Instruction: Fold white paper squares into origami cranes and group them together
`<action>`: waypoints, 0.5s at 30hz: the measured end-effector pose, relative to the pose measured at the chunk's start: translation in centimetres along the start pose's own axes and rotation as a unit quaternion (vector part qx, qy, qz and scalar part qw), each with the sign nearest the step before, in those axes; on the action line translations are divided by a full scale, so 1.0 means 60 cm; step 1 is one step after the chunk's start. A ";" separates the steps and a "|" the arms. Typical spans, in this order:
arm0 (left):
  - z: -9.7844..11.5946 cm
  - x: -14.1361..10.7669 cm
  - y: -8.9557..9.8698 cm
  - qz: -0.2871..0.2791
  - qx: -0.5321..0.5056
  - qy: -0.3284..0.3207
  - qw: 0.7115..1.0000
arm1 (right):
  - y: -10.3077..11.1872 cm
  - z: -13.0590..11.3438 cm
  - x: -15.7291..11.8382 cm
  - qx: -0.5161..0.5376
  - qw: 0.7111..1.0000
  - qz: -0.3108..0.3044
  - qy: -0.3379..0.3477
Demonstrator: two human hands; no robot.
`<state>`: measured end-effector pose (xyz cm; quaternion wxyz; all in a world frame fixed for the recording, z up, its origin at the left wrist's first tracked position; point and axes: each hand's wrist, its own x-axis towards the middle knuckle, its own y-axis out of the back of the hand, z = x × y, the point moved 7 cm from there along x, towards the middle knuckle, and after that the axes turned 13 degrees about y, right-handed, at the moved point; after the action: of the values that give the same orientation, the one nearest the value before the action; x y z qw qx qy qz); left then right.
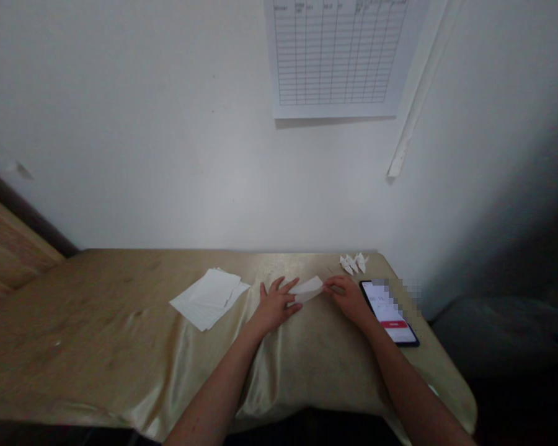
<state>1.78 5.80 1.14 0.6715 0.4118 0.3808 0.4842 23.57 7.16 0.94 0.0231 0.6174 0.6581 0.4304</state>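
A small folded piece of white paper (309,287) lies on the gold tablecloth between my two hands. My left hand (278,301) rests on its left end with the fingers spread. At the paper's right end, the fingertips of my right hand (345,294) are pinched together on its edge. Several small folded paper figures (353,263) stand in a row just beyond my right hand. To the left of my left hand is a loose stack of white paper sheets (209,297).
A phone (390,316) with its screen lit lies right of my right wrist. The table (97,322) has a cloth with creases at the front and meets a white wall (167,155). A printed grid sheet (337,62) hangs on the wall. Wooden furniture (13,248) stands at the left.
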 end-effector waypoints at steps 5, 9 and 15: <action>-0.008 0.000 0.007 -0.016 -0.010 0.011 1.000 | -0.007 -0.010 0.000 -0.030 0.997 -0.065 -0.005; -0.006 -0.001 0.010 -0.024 -0.028 0.002 0.999 | -0.011 -0.022 -0.002 -0.056 0.995 -0.084 -0.002; 0.003 0.004 0.004 -0.001 -0.023 -0.025 0.999 | -0.031 -0.019 -0.008 -0.057 0.990 -0.132 -0.008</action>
<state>1.94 6.02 1.43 0.6904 0.4084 0.3529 0.4817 21.59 6.40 0.30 0.1201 0.5265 0.7079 0.4553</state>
